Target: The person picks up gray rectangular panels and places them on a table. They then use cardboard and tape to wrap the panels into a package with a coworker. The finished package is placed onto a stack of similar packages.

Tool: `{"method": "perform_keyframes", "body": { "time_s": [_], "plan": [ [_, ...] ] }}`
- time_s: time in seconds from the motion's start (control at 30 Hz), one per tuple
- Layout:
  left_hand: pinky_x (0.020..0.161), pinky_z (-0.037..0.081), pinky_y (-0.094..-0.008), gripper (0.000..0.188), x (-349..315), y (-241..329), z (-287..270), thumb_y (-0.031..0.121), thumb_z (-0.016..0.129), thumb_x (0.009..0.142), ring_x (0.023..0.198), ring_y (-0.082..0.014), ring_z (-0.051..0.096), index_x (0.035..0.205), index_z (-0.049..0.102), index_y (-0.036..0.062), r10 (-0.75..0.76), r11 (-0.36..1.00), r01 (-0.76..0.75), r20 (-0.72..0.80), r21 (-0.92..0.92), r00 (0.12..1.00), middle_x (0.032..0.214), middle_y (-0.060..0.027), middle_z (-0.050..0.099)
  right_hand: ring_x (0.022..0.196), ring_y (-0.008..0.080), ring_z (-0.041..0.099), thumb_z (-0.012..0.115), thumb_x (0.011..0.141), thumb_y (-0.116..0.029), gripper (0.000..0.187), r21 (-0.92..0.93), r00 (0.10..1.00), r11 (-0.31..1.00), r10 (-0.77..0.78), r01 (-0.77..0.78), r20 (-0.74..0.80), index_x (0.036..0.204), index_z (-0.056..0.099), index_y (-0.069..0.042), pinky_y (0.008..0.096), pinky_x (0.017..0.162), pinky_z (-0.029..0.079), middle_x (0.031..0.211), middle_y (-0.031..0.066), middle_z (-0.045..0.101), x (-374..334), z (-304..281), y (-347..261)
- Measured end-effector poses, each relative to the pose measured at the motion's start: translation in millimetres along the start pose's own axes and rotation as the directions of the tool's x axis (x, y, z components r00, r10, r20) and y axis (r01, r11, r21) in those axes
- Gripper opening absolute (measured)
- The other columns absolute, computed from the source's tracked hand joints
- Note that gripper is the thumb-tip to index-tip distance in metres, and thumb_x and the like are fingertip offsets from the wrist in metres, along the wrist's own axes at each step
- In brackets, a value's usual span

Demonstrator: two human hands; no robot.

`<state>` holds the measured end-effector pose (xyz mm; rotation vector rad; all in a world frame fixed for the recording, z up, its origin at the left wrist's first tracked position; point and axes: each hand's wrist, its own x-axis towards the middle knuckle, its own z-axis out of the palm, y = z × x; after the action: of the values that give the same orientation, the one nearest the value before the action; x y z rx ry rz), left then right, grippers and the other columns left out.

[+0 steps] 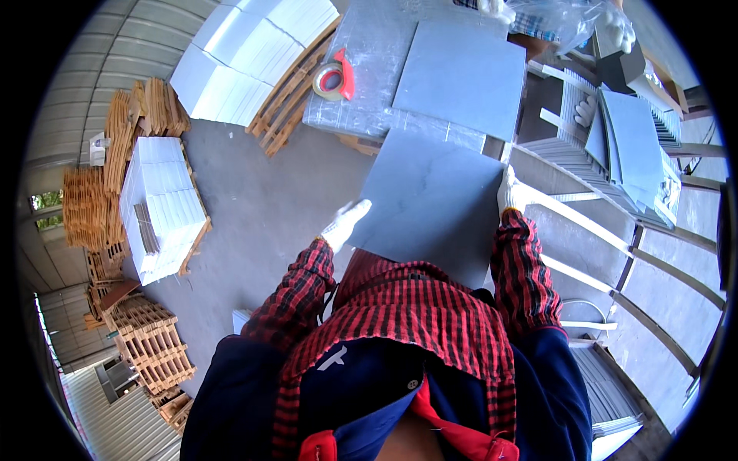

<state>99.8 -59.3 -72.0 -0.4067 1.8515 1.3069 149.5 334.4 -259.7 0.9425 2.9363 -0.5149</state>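
Observation:
A flat grey square panel (pixel 430 196) lies level in front of my waist, its far edge by the near side of the table. My left hand (pixel 346 223), in a white glove, is at the panel's left edge with its fingertips against it. At the right edge, my gloved right hand (pixel 510 190) grips the panel near its far corner; some of its fingers are hidden. Another grey panel (pixel 465 77) rests on the plastic-covered table (pixel 369 46). A red tape dispenser (pixel 335 77) with a tape roll sits at the table's left.
Across the table, a co-worker's gloved hands (pixel 615 31) are beside clear plastic film (pixel 569 27). On the right stand a metal frame (pixel 584 219) and stacked grey panels (pixel 634 150). White stacks (pixel 165 203) on pallets and bare wooden pallets (pixel 150 338) are to the left.

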Motion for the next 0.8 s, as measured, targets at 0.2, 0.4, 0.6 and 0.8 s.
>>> {"method": "perform_keyframes", "body": {
  "time_s": [0.2,0.4,0.6,0.8],
  "plan": [
    [0.118,0.025,-0.0394,0.09,16.3,-6.9,-9.1,0.058,0.064,0.089,0.143,-0.0307,0.036,0.151,0.035,-0.001,-0.164,0.963,0.179,-0.091,0.202,0.982,0.154,-0.0198,0.04,0.075,0.0373,0.07,0.037,0.104,-0.027,0.048,-0.035,0.996,0.998,-0.061,0.059,-0.062,0.148,0.036,-0.008,0.0471,0.062,0.055,0.09,0.0224,0.069,-3.1,18.7,9.8],
    [0.117,0.03,-0.044,0.07,16.1,48.2,-0.1,0.048,0.06,0.091,0.143,-0.0349,0.035,0.149,0.039,0.0138,0.354,0.425,-0.254,0.098,0.869,0.93,0.156,-0.0133,0.037,0.101,0.0427,0.061,0.035,0.103,-0.052,0.061,0.374,0.934,0.86,0.287,-0.348,0.211,0.12,0.063,0.0,0.0484,0.088,0.043,0.107,0.0259,0.066,-8.8,-46.6,-32.7],
    [0.12,0.021,-0.0501,0.053,58.6,72.3,50.5,0.034,0.049,0.099,0.145,-0.0309,0.03,0.146,0.043,0.0122,0.388,0.035,-0.48,0.431,0.877,0.815,0.158,-0.0113,0.033,0.125,0.0364,0.053,0.043,0.096,-0.064,0.077,0.477,0.899,0.77,0.293,-0.424,0.325,0.127,0.062,0.004,0.0428,0.11,0.032,0.131,0.0246,0.06,-5.2,-51.7,-29.7],
    [0.117,0.023,-0.0523,0.054,106.4,88.3,76.4,0.037,0.049,0.098,0.144,-0.0305,0.032,0.144,0.044,0.0084,0.385,0.004,-0.589,0.542,0.808,0.747,0.155,-0.0136,0.036,0.101,0.0416,0.065,0.039,0.102,-0.051,0.057,0.35,0.941,0.874,0.3,-0.338,0.159,0.125,0.061,-0.004,0.0462,0.088,0.05,0.107,0.0237,0.069,-5.8,-21.8,-15.0]
  ]
}}
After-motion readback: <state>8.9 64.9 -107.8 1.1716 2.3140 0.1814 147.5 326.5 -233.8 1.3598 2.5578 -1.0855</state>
